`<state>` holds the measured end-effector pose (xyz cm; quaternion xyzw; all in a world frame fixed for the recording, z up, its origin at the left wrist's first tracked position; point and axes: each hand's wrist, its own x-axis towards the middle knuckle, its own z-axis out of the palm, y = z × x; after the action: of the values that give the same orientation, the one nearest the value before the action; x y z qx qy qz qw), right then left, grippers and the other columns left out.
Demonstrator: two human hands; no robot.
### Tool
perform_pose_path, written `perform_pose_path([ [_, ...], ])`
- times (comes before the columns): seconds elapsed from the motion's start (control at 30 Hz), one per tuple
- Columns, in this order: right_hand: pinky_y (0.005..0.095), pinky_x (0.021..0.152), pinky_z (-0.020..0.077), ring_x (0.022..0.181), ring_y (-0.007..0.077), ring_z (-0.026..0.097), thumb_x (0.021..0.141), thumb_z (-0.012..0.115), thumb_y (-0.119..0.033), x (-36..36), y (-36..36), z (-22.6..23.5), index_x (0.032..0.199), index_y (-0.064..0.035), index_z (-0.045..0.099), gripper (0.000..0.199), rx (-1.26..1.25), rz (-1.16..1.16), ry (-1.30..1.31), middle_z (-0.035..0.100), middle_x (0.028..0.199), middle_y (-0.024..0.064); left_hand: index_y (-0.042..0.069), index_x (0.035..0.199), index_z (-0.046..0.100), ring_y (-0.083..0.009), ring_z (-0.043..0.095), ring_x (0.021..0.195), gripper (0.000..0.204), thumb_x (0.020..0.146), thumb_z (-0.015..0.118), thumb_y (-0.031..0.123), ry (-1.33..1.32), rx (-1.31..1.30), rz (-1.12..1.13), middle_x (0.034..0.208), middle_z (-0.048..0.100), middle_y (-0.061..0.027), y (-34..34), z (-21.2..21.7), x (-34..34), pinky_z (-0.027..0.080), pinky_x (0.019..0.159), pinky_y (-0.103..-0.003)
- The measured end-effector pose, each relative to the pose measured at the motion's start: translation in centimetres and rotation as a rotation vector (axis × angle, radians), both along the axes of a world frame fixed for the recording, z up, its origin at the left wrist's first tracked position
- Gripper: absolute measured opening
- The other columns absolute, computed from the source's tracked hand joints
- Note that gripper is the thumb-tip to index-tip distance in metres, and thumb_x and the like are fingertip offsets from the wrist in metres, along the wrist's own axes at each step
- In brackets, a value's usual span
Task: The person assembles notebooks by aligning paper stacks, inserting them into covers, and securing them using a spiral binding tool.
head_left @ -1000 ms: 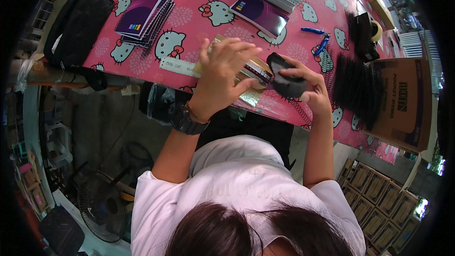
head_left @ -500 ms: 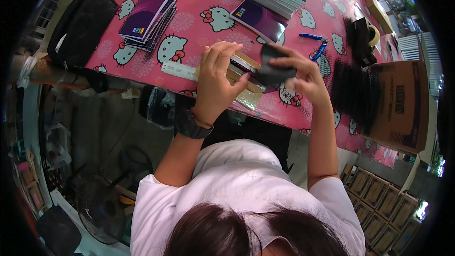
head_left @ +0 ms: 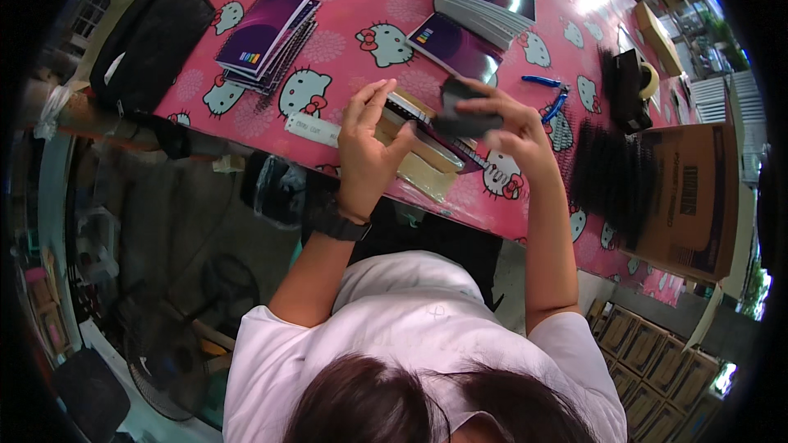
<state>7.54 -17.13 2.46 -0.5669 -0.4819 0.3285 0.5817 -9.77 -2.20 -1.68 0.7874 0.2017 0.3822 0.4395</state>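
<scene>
My left hand [head_left: 369, 127] grips the left end of a notebook [head_left: 410, 111], its fingers over the far side and its thumb on the near side. The notebook sits between light brown wooden strips [head_left: 439, 151] near the table's front edge. A thin spiral coil [head_left: 497, 172] sticks out past its right end. In my right hand [head_left: 519, 127] is a dark grey block-like piece [head_left: 465, 112], held over the notebook's bound edge. That piece is smeared by motion, so its exact kind does not show. The fingers hide part of the notebook.
Purple spiral notebooks [head_left: 267, 33] are stacked at the left beside a black bag [head_left: 152, 41]. More notebooks [head_left: 484, 8] lie at the back. Blue pliers [head_left: 548, 90], black coils [head_left: 603, 172], a tape dispenser [head_left: 630, 86] and a cardboard box [head_left: 685, 201] are at the right. A ruler [head_left: 312, 128] lies left.
My right hand has shifted slightly left with the dark piece, along the bound edge. More of the coil shows at the notebook's right end. My left hand stays on the notebook.
</scene>
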Motion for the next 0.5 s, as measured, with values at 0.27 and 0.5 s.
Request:
perform_pose_path([
  [0.27,0.0387,0.1,0.0413,0.12,0.0287,0.053,0.074,0.073,-0.022,-0.5,2.3,-0.1,0.11,-0.0047,0.07,0.041,-0.052,0.09,-0.106,0.05,0.135,0.0215,0.0,0.125,0.058,-0.0284,0.054,0.116,0.051,0.077,0.071,0.012,0.005,0.019,-0.004,0.124,0.056,-0.0142,0.1,0.0,0.0,0.043,0.099,-0.038],
  [0.5,0.0373,0.102,0.0406,0.123,0.0304,0.051,0.072,0.079,-0.024,-1.0,3.1,0.2,0.112,-0.0076,0.07,0.044,-0.146,-0.11,-0.18,0.05,0.137,0.0197,-0.001,0.125,0.058,-0.0285,0.053,0.117,0.047,0.08,0.064,0.009,-0.007,-0.047,-0.026,0.125,0.055,-0.0139,0.0,0.1,0.1,0.041,0.1,-0.038],
])
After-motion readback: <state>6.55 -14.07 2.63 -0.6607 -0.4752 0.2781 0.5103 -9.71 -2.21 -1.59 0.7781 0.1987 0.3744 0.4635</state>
